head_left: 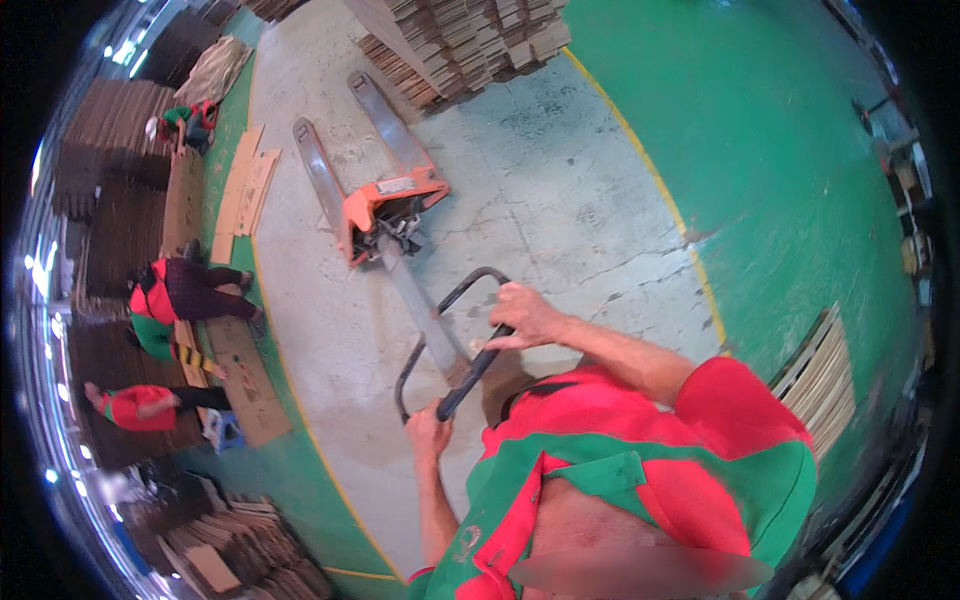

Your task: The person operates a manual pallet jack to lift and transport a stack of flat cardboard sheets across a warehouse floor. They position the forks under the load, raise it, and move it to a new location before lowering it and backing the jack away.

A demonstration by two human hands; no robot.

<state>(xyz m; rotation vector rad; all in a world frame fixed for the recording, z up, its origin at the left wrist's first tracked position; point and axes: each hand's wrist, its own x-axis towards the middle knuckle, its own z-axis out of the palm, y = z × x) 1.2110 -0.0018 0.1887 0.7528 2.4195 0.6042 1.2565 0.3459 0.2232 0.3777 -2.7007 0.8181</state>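
An orange and grey pallet jack stands on the grey floor in front of me, its two bare forks pointing away toward the upper left. Its black loop handle is level with my waist. Around the left end of the grip bar my left hand is closed. Higher up on the same bar, my right hand wraps round its right end. The grey shaft of the jack runs from the handle down to the orange body. Nothing lies on the forks.
A tall stack of flat cardboard stands beyond the forks. Yellow lines edge the grey lane, with green floor either side. Several people work at the left near cardboard piles. Another cardboard stack leans at the right.
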